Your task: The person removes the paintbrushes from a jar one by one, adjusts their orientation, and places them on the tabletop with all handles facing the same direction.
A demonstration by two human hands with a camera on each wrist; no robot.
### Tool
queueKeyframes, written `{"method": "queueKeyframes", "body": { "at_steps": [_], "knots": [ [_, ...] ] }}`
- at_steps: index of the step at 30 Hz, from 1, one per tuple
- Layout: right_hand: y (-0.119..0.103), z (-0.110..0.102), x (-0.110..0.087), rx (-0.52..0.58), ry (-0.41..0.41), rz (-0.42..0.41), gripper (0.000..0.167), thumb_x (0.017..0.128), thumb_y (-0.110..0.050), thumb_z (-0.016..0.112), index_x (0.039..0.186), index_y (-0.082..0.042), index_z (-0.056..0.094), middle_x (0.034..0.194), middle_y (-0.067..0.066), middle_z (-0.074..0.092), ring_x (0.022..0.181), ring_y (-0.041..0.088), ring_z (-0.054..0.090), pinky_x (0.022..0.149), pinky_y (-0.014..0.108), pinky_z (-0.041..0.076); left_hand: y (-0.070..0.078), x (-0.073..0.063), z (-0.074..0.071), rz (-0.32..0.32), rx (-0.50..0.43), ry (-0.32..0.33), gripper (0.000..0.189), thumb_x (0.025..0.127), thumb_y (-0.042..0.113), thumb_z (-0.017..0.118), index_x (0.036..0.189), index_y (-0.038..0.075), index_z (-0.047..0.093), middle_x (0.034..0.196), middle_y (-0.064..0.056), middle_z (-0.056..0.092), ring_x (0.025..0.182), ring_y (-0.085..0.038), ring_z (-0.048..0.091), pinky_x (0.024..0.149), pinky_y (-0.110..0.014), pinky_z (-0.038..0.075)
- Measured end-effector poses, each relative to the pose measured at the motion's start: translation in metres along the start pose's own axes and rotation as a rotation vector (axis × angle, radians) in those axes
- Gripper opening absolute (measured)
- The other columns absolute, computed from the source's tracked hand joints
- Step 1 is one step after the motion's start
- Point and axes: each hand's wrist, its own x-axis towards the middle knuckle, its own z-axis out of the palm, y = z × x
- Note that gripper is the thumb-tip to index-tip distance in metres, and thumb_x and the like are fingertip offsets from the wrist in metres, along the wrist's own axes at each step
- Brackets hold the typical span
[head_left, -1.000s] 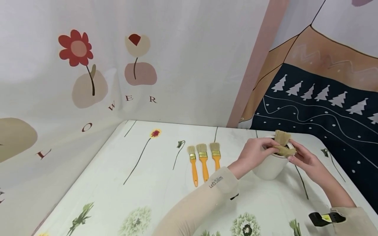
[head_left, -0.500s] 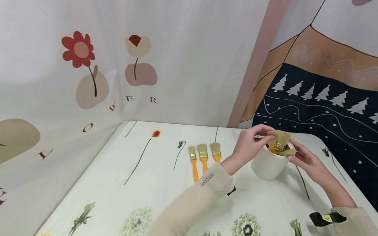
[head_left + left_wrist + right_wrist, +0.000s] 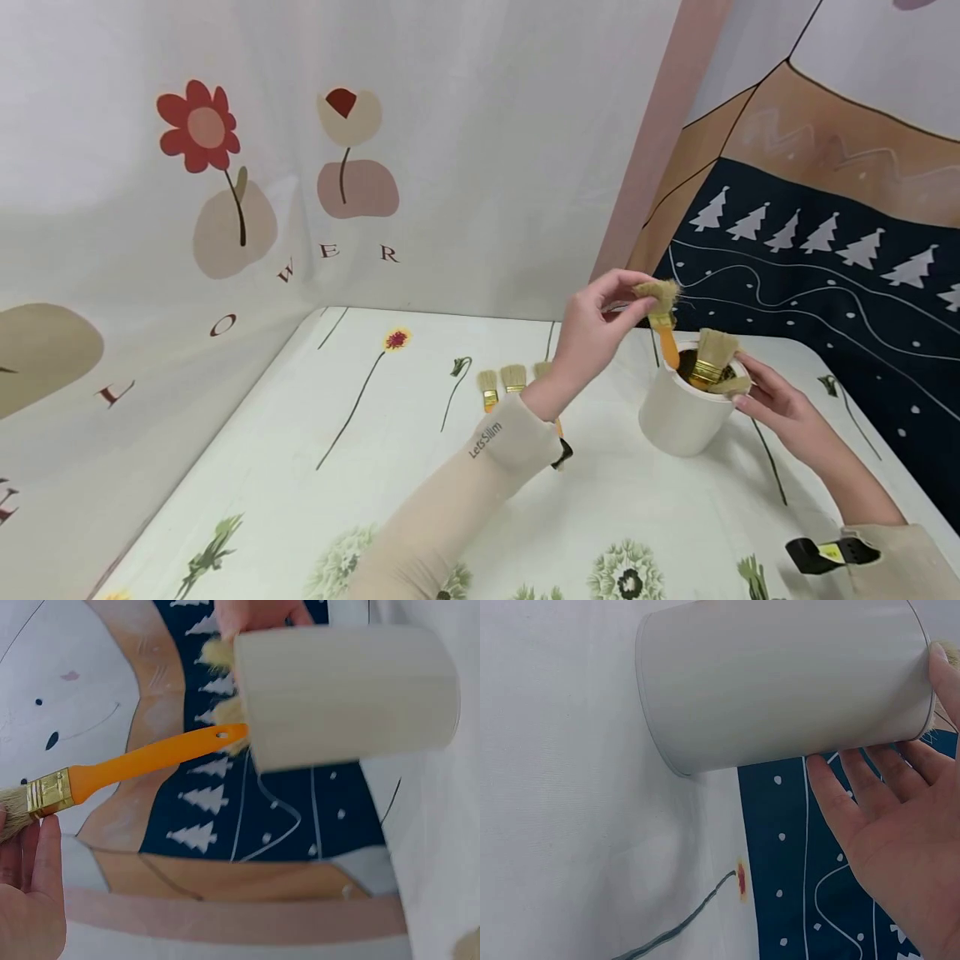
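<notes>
My left hand [image 3: 588,337] pinches a paintbrush [image 3: 664,327] by its pale bristles, above the left side of a white cylindrical canister [image 3: 678,417]. In the left wrist view the orange handle [image 3: 142,759] points toward the canister's mouth, its holed end overlapping the rim. Two other brushes poke bristles-up out of the canister, one a wide paintbrush [image 3: 714,358] with a gold ferrule; their handles are mostly hidden inside. At the rim's right side my right hand [image 3: 780,408] grips the canister, thumb at the rim and fingers [image 3: 836,787] against the wall.
Three orange-handled paintbrushes lie side by side left of the canister, among them the leftmost paintbrush [image 3: 488,387]; the left forearm covers most of their handles. The table [image 3: 420,467] has a flower-printed cloth. Printed curtains [image 3: 487,167] hang right behind its far edge.
My left hand has lifted a paintbrush up and left out of the canister; it was among the bristles at the rim before. The right hand stays on the canister.
</notes>
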Motion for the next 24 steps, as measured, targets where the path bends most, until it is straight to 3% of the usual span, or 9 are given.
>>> {"method": "queueKeyframes", "body": {
  "at_steps": [5, 13, 24],
  "knots": [
    [0.0, -0.001, 0.0, -0.003, 0.001, -0.003, 0.067, 0.106, -0.011, 0.047, 0.161, -0.011, 0.009, 0.159, -0.02, 0.017, 0.119, -0.029, 0.031, 0.09, -0.006, 0.036, 0.003, 0.004, -0.022, 0.022, 0.018, 0.017, 0.023, 0.095, 0.008, 0.066, 0.118, 0.004, 0.064, 0.116, -0.013, 0.069, 0.101, -0.018, 0.07, 0.084, -0.019, 0.059],
    [-0.002, -0.001, 0.0, -0.001, 0.003, -0.004, 0.067, 0.106, -0.011, 0.048, 0.161, -0.012, 0.01, 0.161, -0.016, 0.016, 0.118, -0.028, 0.032, 0.091, -0.006, 0.036, -0.002, 0.002, -0.059, 0.032, 0.004, 0.048, 0.022, 0.095, 0.007, 0.067, 0.117, 0.003, 0.065, 0.113, -0.015, 0.069, 0.098, -0.022, 0.068, 0.081, -0.037, 0.063],
    [-0.003, -0.001, 0.002, 0.009, 0.004, 0.008, 0.067, 0.106, -0.012, 0.048, 0.161, -0.016, 0.012, 0.16, -0.018, 0.018, 0.115, -0.03, 0.032, 0.09, -0.005, 0.037, -0.01, -0.005, -0.105, -0.002, 0.04, 0.07, 0.025, 0.094, 0.007, 0.067, 0.118, 0.002, 0.064, 0.109, -0.017, 0.067, 0.096, -0.022, 0.068, 0.08, -0.031, 0.063]
  ]
}}
